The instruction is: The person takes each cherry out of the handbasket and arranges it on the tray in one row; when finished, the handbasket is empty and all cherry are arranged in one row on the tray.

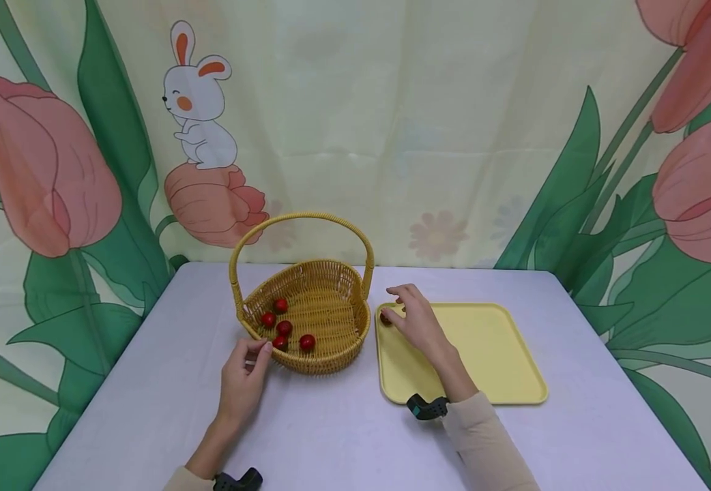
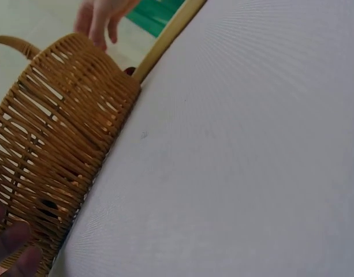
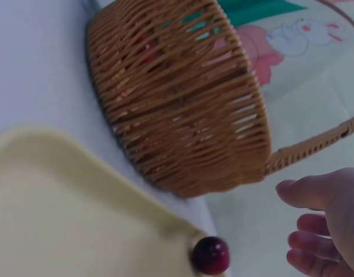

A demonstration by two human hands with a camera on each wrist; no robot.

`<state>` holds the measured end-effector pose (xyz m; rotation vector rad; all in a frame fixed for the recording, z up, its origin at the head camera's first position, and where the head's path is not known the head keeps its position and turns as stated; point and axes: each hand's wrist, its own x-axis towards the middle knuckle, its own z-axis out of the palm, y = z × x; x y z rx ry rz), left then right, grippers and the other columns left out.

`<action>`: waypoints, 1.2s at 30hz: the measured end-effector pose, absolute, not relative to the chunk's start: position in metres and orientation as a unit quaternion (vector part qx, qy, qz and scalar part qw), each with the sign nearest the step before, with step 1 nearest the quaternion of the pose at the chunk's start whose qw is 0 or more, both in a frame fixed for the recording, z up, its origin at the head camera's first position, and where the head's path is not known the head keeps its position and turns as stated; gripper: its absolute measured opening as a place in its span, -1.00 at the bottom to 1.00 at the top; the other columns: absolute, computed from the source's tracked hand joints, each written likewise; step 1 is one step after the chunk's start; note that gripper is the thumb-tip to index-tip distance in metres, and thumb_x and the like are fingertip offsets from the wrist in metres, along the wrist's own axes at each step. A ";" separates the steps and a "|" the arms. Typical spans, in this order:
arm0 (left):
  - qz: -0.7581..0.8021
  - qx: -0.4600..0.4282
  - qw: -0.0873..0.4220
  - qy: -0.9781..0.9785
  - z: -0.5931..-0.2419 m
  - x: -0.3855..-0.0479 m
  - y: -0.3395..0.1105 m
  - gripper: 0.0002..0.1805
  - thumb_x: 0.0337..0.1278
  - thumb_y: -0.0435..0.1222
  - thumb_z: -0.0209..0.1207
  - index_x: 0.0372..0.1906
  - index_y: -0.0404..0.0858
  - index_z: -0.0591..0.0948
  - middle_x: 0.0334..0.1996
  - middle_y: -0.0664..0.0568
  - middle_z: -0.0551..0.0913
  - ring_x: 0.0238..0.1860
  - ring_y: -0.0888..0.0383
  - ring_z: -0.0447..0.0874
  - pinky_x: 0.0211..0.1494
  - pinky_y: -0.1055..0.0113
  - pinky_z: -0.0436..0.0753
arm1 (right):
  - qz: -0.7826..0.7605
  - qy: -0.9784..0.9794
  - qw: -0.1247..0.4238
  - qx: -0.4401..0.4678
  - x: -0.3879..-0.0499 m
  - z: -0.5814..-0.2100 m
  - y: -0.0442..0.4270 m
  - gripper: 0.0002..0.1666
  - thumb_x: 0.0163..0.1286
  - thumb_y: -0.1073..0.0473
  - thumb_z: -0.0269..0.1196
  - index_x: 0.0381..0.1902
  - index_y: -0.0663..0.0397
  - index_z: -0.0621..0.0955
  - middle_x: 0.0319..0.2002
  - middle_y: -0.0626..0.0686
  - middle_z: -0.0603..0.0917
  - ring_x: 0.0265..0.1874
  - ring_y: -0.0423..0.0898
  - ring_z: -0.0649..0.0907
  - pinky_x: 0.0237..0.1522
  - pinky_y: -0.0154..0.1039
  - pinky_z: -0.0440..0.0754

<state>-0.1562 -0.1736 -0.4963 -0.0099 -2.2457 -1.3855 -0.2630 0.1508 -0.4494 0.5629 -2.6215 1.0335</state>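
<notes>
Head view showed us one wicker basket (image 1: 316,367) containing five round red fruits (image 1: 308,342), grouped toward its left and near side. One yellow tray (image 1: 484,351) lay right of the basket, with a sixth fruit (image 3: 211,255) at its far-left corner. We counted two hands: the left hand (image 1: 241,383) touched the basket's near-left rim, fingers bent, though we could not tell whether they pinched it; the right hand (image 1: 419,326), thumb and fingers spread, hovered right of the basket, beside that sixth fruit.
</notes>
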 end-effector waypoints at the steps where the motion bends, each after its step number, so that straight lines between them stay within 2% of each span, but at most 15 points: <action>1: -0.508 -0.003 0.248 -0.825 -0.496 -0.156 -0.173 -0.86 0.38 -0.26 0.21 -0.08 -0.22 0.61 -0.28 0.12 0.65 -0.29 0.33 0.55 -0.26 0.49 0.57 | 0.357 -0.902 0.138 0.198 -0.262 -0.447 0.150 -0.54 0.38 0.19 0.34 0.19 0.22 0.57 0.09 0.20 0.60 -0.02 0.13 0.63 -0.02 -0.02 0.67; 10: -0.517 0.012 0.228 -0.825 -0.496 -0.158 -0.174 -0.89 0.41 -0.24 0.16 -0.07 -0.15 0.58 -0.29 0.14 0.60 -0.31 0.32 0.55 -0.26 0.47 0.57 | 0.367 -0.882 0.176 0.237 -0.251 -0.428 0.137 -0.61 0.33 0.22 0.37 0.09 0.23 0.61 0.01 0.19 0.62 -0.08 0.13 0.65 -0.09 -0.01 0.71; 16: -0.518 0.010 0.226 -0.825 -0.499 -0.159 -0.175 -0.87 0.43 -0.22 0.15 -0.06 -0.15 0.57 -0.27 0.12 0.61 -0.30 0.31 0.55 -0.26 0.47 0.57 | 0.363 -0.876 0.174 0.264 -0.249 -0.421 0.123 -0.60 0.33 0.23 0.36 0.09 0.27 0.60 0.01 0.17 0.62 -0.10 0.11 0.65 -0.18 -0.09 0.73; 22: -0.518 0.007 0.228 -0.825 -0.500 -0.159 -0.177 -0.87 0.43 -0.22 0.14 -0.05 -0.15 0.56 -0.27 0.10 0.60 -0.30 0.31 0.55 -0.27 0.47 0.57 | 0.358 -0.870 0.163 0.296 -0.249 -0.416 0.104 -0.57 0.33 0.23 0.36 0.12 0.25 0.59 -0.02 0.18 0.61 -0.10 0.09 0.65 -0.14 -0.05 0.71; 28: -0.517 0.009 0.227 -0.825 -0.499 -0.158 -0.177 -0.87 0.44 -0.22 0.14 -0.04 -0.15 0.56 -0.27 0.09 0.59 -0.30 0.30 0.55 -0.27 0.47 0.57 | 0.339 -0.877 0.132 0.315 -0.253 -0.415 0.083 -0.56 0.34 0.19 0.36 0.13 0.22 0.59 -0.02 0.13 0.61 -0.11 0.01 0.62 -0.09 -0.13 0.67; 33: -0.518 0.011 0.223 -0.826 -0.499 -0.158 -0.177 -0.86 0.44 -0.22 0.13 -0.03 -0.15 0.56 -0.27 0.09 0.59 -0.29 0.31 0.54 -0.26 0.47 0.57 | 0.333 -0.881 0.084 0.324 -0.256 -0.420 0.069 -0.53 0.36 0.17 0.35 0.17 0.23 0.56 0.05 0.19 0.59 -0.01 0.13 0.63 -0.02 -0.10 0.67; 36: -0.519 0.010 0.224 -0.825 -0.499 -0.158 -0.177 -0.85 0.44 -0.22 0.13 -0.02 -0.16 0.56 -0.27 0.08 0.59 -0.30 0.32 0.54 -0.26 0.47 0.57 | 0.329 -0.885 0.060 0.324 -0.258 -0.424 0.062 -0.50 0.37 0.15 0.34 0.20 0.22 0.54 0.08 0.17 0.57 0.03 0.13 0.64 0.02 -0.09 0.67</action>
